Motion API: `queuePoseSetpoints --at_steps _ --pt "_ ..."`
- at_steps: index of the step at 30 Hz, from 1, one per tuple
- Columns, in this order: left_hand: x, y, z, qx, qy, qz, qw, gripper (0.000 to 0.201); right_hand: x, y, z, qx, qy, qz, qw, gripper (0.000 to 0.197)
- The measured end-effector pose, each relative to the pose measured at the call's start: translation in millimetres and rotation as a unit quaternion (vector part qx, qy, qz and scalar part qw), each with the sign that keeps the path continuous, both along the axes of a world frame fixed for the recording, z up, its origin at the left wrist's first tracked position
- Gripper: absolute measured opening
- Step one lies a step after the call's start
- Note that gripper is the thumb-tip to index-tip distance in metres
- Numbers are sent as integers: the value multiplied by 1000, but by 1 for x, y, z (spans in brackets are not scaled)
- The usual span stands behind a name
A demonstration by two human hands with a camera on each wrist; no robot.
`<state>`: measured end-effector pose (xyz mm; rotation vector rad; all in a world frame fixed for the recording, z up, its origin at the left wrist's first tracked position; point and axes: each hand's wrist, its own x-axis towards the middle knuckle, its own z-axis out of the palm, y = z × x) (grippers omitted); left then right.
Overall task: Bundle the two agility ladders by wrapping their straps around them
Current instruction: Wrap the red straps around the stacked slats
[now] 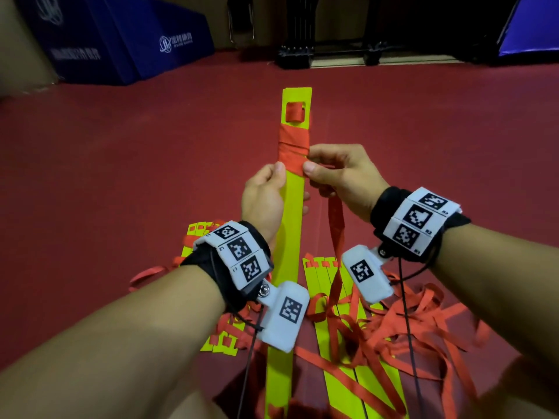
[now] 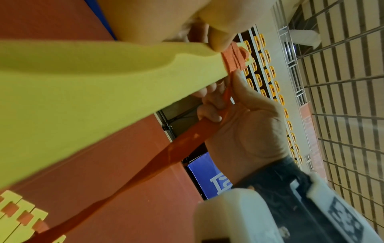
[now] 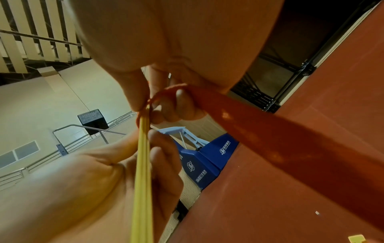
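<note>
A stack of yellow ladder rungs [image 1: 292, 207] is held up in front of me, its far end wound with several turns of red strap [image 1: 294, 148]. My left hand [image 1: 266, 195] grips the stack from the left just below the wraps, thumb on top. My right hand [image 1: 335, 173] pinches the strap at the stack's right edge, and the loose red strap [image 1: 336, 225] hangs down from its curled fingers. The left wrist view shows the yellow stack [image 2: 83, 92] and the right hand [image 2: 239, 125] holding the strap [image 2: 182, 143]. In the right wrist view the strap [image 3: 280, 131] runs taut from the fingers.
The second ladder's yellow rungs [image 1: 348, 328] lie on the red floor [image 1: 121, 176] below my hands, in a tangle of loose red straps [image 1: 423, 322]. More yellow rungs [image 1: 196, 237] lie to the left. Blue padded bases [image 1: 121, 40] and a dark rack [image 1: 326, 40] stand at the far side.
</note>
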<state>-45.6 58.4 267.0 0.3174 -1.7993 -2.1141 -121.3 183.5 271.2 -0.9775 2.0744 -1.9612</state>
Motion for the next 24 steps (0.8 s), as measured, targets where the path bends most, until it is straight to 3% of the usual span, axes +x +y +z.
queuePoseSetpoints --at_steps 3,8,13,18,24 --pt "-3 -6 -5 28 10 -7 1000 36 -1 -1 0 -26 -37 2 999 20" --pt "-5 -6 -4 67 17 -3 998 21 0 -1 3 -22 -2 12 1000 18" --pt "-2 2 0 104 9 -26 994 24 8 -3 9 -22 -10 45 999 19" --pt "4 6 0 44 -24 -54 997 23 6 -1 10 -12 -21 44 999 8" --pt "5 6 -6 6 -63 -61 996 55 -1 -5 9 -4 -11 -38 999 8"
